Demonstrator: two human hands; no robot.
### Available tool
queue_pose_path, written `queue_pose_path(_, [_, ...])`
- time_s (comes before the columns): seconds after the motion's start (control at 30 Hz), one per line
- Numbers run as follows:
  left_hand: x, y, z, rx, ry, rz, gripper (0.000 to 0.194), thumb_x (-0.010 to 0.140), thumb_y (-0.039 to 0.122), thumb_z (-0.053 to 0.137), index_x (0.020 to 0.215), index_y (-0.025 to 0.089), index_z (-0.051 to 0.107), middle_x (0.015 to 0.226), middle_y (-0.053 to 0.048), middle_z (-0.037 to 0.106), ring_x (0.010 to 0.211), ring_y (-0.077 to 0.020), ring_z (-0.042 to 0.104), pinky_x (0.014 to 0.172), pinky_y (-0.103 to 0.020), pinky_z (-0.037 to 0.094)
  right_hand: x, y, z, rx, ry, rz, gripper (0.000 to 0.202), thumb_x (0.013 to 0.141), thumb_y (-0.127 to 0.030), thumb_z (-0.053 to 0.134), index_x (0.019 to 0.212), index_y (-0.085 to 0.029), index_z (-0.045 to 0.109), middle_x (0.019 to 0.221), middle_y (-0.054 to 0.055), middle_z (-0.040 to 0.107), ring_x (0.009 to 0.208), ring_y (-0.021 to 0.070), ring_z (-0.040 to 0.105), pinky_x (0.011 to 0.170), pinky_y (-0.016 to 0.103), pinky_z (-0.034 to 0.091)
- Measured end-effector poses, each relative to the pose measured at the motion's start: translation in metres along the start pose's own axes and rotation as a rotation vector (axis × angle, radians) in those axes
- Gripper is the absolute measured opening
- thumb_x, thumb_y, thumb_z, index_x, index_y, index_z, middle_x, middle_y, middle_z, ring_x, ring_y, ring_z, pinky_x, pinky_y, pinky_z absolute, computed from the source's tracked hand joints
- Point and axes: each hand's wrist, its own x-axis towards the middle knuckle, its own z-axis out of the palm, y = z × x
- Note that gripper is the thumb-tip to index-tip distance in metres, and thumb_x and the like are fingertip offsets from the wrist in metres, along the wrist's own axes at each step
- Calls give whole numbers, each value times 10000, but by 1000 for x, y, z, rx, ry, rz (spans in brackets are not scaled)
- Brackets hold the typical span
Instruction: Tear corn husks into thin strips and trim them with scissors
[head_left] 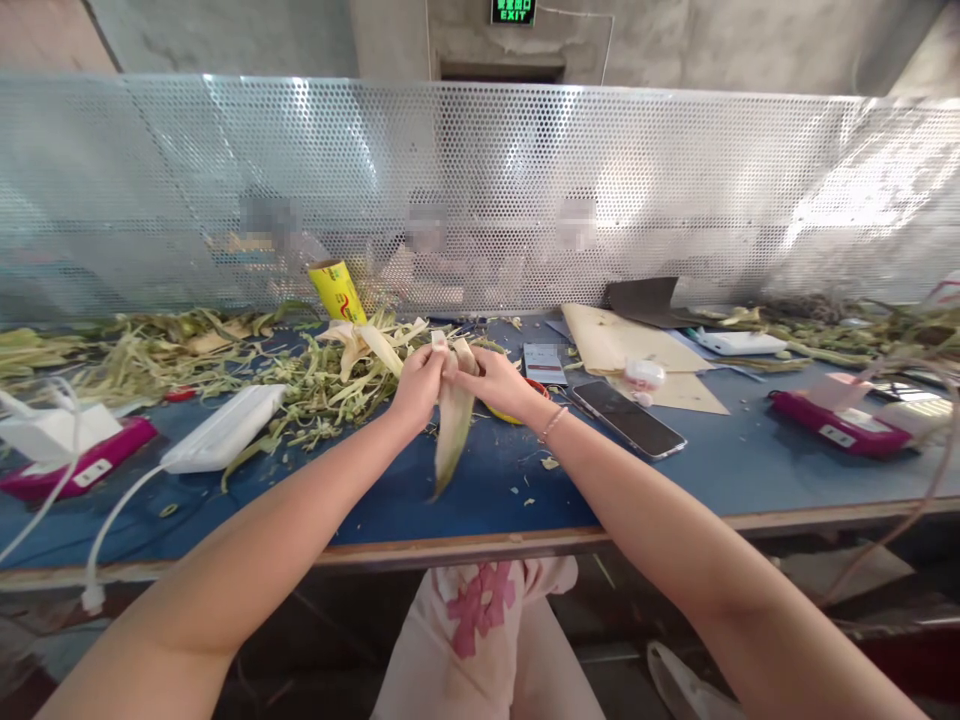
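A pale green, leaf-like plant strip (452, 435) hangs down over the blue table between my two hands. My left hand (421, 382) pinches its upper part from the left, fingers closed. From the right, my right hand (491, 380) grips the same strip close to its top, thumb and fingers pressed together. The hands nearly touch. Left of them lies a heap of shredded plant pieces (330, 385), with a few wider pale strips (381, 350) on top. Part of a round red and yellow item (504, 413) shows under my right hand.
A yellow tube (337, 292) stands behind the heap. White power bank (223, 428) and magenta sockets (94, 462) lie left; a phone (628, 418), papers (622, 342) and another magenta socket (840, 422) lie right. A perforated metal screen (480, 150) runs behind, people blurred beyond.
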Motion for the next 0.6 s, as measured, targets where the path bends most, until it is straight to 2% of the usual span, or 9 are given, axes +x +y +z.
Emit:
queue_pose_path(0.1, [0, 2, 0, 28, 32, 16, 265, 746, 328, 534, 555, 179, 425, 480, 53, 371, 452, -71, 368, 474, -210, 306, 2, 5, 5, 269, -140, 130, 273, 689, -431, 574, 650, -169, 507, 567, -24, 512, 549, 110, 483, 525, 242, 401])
queue_pose_path(0.17, [-1, 4, 0, 37, 35, 3, 252, 741, 310, 538, 555, 175, 434, 488, 48, 388, 467, -74, 378, 482, -209, 312, 3, 6, 6, 315, -114, 112, 247, 683, -399, 571, 633, -165, 508, 563, -30, 505, 545, 100, 470, 526, 236, 392])
queue_pose_path(0.37, [-1, -3, 0, 48, -21, 9, 221, 712, 277, 565, 555, 171, 452, 533, 35, 429, 529, -93, 426, 528, -217, 333, 4, 6, 1, 84, 64, 35, 195, 715, -332, 503, 612, -167, 493, 590, -25, 483, 564, 99, 418, 548, 239, 327])
queue_pose_path(0.47, [0, -7, 0, 89, -25, 12, 182, 718, 261, 541, 573, 170, 476, 546, 29, 442, 548, -100, 434, 541, -222, 337, 3, 5, -2, -92, 64, -114, 164, 753, -287, 473, 630, -179, 488, 638, -7, 520, 609, 116, 442, 602, 251, 342])
queue_pose_path(0.6, [-4, -2, 1, 93, -19, -8, 149, 698, 200, 515, 563, 169, 460, 530, 37, 429, 519, -89, 397, 510, -215, 305, 0, 1, -3, -257, 33, -328, 135, 793, -213, 428, 701, -186, 523, 738, 35, 561, 710, 147, 484, 677, 266, 356])
